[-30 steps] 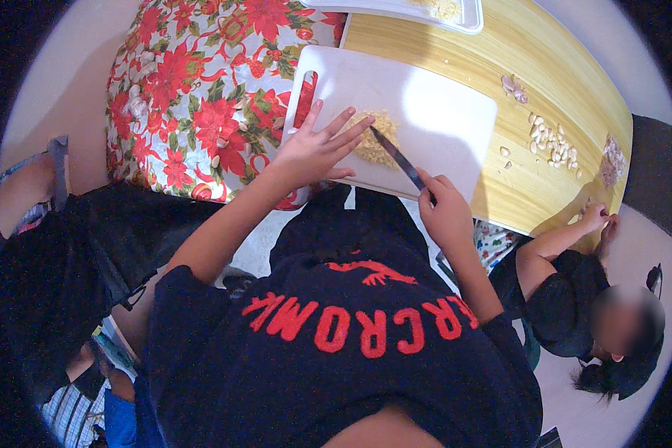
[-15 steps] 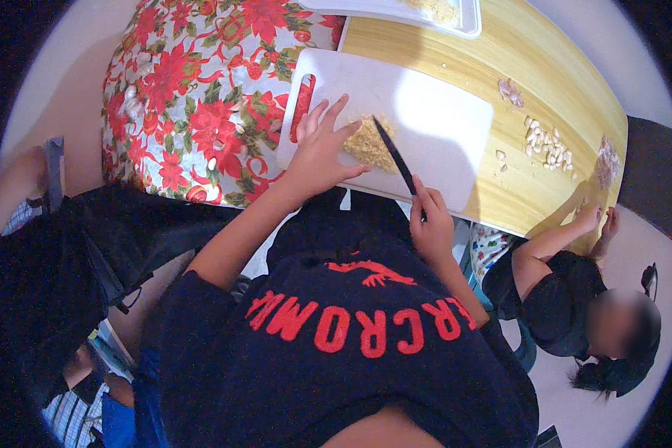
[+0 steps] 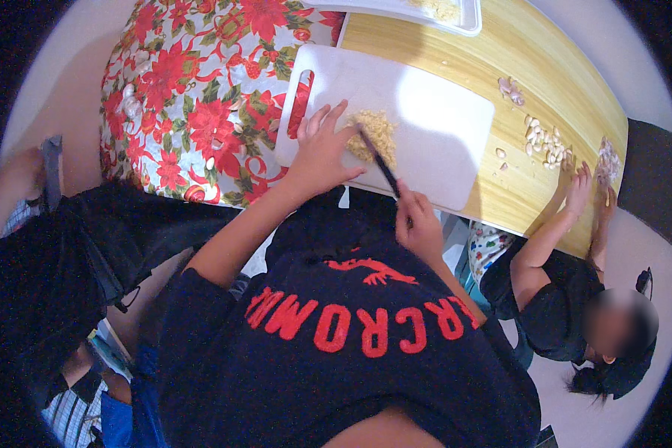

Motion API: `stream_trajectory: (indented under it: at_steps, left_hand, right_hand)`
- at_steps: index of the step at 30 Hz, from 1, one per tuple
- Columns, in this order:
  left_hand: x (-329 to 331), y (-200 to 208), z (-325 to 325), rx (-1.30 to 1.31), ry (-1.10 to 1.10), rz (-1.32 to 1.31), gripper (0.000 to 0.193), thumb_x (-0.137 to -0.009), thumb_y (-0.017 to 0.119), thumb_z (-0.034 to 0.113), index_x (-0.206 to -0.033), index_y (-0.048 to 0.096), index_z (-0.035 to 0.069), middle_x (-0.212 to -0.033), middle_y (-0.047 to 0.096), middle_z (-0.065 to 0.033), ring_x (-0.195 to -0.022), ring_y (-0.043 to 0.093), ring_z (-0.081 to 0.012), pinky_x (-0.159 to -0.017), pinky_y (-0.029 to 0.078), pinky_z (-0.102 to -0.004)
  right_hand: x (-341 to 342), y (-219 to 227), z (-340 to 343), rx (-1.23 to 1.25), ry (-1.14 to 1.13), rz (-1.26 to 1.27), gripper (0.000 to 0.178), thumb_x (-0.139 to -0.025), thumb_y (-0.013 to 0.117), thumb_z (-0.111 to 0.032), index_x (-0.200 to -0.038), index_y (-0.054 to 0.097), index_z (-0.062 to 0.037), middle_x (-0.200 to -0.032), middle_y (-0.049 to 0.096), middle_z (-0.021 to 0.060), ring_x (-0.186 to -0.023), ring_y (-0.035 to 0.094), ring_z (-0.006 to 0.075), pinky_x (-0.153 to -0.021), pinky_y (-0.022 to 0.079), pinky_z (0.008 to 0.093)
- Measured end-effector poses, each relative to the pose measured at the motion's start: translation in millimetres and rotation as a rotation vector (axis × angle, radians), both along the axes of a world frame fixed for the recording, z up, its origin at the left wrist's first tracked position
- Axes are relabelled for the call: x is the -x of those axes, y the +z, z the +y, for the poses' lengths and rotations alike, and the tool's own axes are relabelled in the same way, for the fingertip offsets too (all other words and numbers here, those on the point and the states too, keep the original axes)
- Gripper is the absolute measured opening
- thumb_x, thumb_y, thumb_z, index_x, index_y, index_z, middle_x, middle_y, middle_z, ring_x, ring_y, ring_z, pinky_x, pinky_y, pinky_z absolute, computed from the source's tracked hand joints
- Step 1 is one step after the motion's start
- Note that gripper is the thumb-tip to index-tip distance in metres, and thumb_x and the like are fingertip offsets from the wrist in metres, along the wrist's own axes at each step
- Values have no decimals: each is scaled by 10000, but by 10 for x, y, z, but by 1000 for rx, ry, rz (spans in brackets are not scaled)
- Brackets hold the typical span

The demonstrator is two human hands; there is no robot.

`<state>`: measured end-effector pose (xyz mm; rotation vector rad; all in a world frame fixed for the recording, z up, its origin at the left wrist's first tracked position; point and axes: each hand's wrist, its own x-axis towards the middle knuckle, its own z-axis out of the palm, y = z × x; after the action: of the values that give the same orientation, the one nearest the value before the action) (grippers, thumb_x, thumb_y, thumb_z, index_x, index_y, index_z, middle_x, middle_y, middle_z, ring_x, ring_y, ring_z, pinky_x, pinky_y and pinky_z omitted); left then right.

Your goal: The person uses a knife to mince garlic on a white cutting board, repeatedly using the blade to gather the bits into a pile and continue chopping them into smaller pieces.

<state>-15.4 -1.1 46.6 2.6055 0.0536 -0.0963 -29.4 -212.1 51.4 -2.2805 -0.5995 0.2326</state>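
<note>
A white cutting board (image 3: pixel 440 112) with a handle slot lies in front of me. On its left half sits a small heap of finely chopped, pale yellow garlic (image 3: pixel 382 128). My right hand (image 3: pixel 420 225) is closed around the handle of a dark-bladed knife (image 3: pixel 381 160), just off the board's near edge. The blade slants up to the left across the heap, its tip close to the fingers of my left hand. My left hand (image 3: pixel 322 153) rests at the heap's left side, fingers and thumb spread, holding nothing.
Whole peeled garlic cloves (image 3: pixel 545 142) and a clump of skins (image 3: pixel 511 91) lie on the wood-patterned table right of the board. A white tray (image 3: pixel 467 19) with chopped bits stands beyond. Garlic bulbs (image 3: pixel 131 104) rest on the flowered cloth. At right, a co-worker's hands (image 3: pixel 579 187) reach toward another pile.
My right hand has moved left and slightly nearer me, swinging the blade across the heap. My left hand has barely moved. The co-worker's hands have reached farther onto the table.
</note>
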Motion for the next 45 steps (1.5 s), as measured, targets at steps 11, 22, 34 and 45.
stream_trajectory:
  at_steps: [11,22,34,45]
  left_hand:
    - [219,-226,336,1,241,-67,428,-625,654,227,-1037,581,134,-1177,423,-94,-1125,338,-301,-927,259,-441]
    - [135,-483,149,136,224,-117,265,-719,549,89,-977,592,46,-823,581,-127,-818,540,-275,-738,415,-366]
    - [2,-218,306,440,302,-55,287,-705,602,81,-991,595,53,-809,600,-98,-728,575,-184,-704,452,-292]
    - [-120,-255,673,472,324,-194,276,-736,606,127,-1001,591,53,-769,581,-97,-698,552,-167,-657,437,-288]
  right_hand:
    - [-234,-395,-321,-28,-176,554,293,-806,501,-140,-1086,544,-62,-873,577,153,-830,561,270,-747,432,325]
    - [-87,-211,-449,119,-106,211,389,-775,492,-59,-1163,479,-85,-939,537,140,-855,546,278,-750,432,337]
    - [313,-494,362,127,-388,62,413,-773,485,-11,-1183,457,-43,-1039,478,167,-852,532,288,-740,438,316]
    - [278,-247,675,15,-314,11,396,-760,484,-8,-1155,467,-31,-1027,492,178,-878,529,322,-742,450,355]
